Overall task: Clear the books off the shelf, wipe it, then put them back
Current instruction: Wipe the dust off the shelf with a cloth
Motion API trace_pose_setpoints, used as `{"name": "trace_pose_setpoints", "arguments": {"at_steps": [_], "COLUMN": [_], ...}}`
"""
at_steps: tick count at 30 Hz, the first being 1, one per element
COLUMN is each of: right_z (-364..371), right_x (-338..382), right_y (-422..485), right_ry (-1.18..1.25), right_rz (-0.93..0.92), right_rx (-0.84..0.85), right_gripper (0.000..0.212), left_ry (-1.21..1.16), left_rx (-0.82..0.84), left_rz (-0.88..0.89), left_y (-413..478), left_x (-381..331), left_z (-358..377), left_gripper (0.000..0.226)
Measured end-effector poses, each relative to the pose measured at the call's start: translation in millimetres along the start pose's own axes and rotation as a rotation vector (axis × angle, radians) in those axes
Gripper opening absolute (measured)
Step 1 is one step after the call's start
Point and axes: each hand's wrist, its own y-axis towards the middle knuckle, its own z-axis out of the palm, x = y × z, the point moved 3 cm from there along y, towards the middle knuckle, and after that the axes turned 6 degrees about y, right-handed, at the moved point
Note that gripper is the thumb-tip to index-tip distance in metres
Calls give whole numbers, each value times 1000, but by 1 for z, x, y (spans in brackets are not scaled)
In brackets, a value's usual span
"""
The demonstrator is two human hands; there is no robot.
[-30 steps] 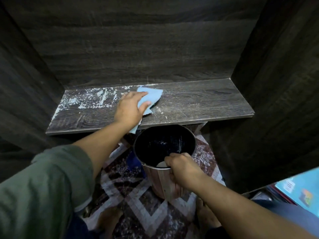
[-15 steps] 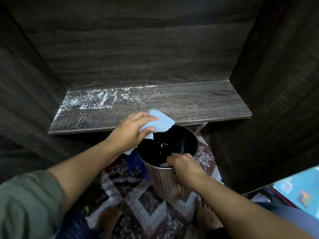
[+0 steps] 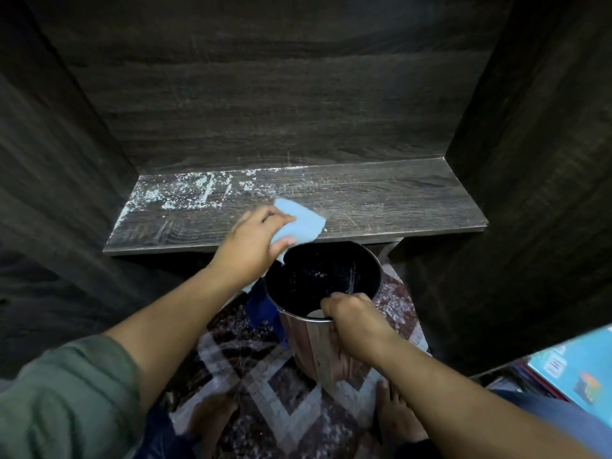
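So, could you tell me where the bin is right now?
In the head view, the bin sits centre frame just below the shelf edge, its rim gripped by the right hand.

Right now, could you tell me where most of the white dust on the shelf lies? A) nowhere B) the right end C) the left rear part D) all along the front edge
C: the white dust speckles the shelf at its left rear, while the right end shows bare wood grain.
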Motion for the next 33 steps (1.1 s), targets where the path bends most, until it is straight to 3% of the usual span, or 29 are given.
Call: {"name": "trace_pose_setpoints", "arguments": {"at_steps": [3, 10, 14, 20, 25, 33], "right_z": [0, 2, 13, 12, 12, 11], "right_x": [1, 5, 1, -8, -12, -6], "right_y": [3, 10, 13, 15, 16, 13], "right_ry": [16, -4, 20, 40, 72, 69], "right_rz": [1, -1, 2, 14, 33, 57], "right_rx": [-8, -9, 0, -31, -47, -29], "right_gripper": [28, 24, 27, 26, 23, 22], "left_ry": [20, 42, 59, 147, 286, 170], "left_rx": [89, -190, -242, -23, 64, 23], "left_rz": [32, -108, -229, -248, -264, -124], "left_y": [-2, 36, 72, 107, 113, 78], "left_x": [11, 58, 90, 98, 99, 61], "left_z": [10, -18, -24, 14, 25, 30], "left_gripper": [41, 38, 39, 43, 50, 45]}}
